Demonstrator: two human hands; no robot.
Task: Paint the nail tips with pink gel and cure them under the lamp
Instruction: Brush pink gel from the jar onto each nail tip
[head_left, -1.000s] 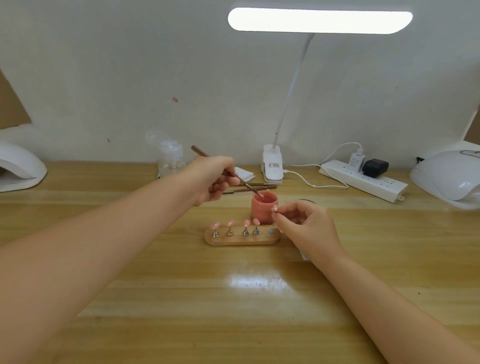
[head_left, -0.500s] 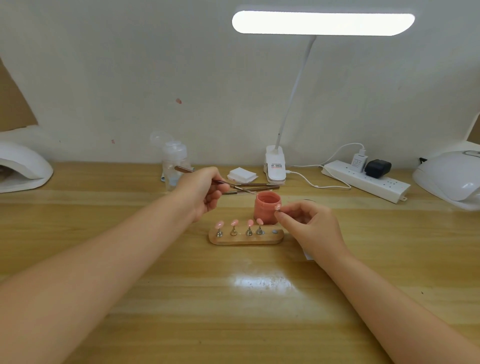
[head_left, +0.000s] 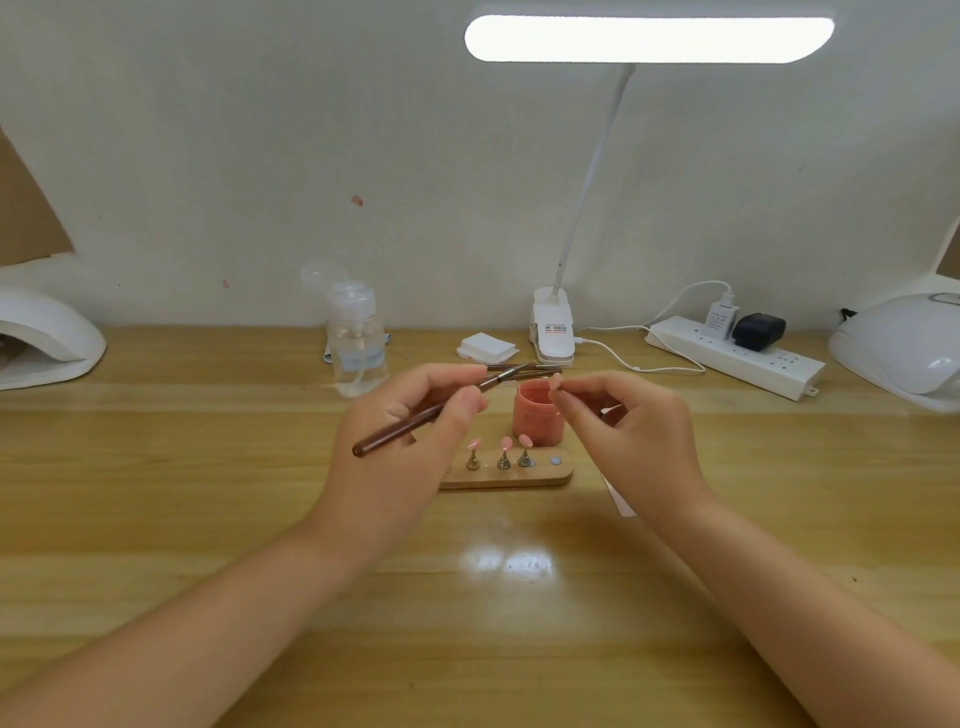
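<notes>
Nail tip (head_left: 555, 383) pinched between hands (head_left: 631, 431).

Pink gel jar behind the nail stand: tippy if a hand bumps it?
Probably stable: the pink gel jar looks squat with a flat base on the table. Likely light, so it may slide. It seems open, so a knock could spill gel.

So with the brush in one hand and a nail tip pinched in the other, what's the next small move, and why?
Probably bring the brush tip across to the nail tip and start stroking gel on. The left hand holds the brush pointing toward the tip, which the right hand pinches above the open pink jar. A small gap remains between them, and one spot on the wooden stand is empty.
</notes>
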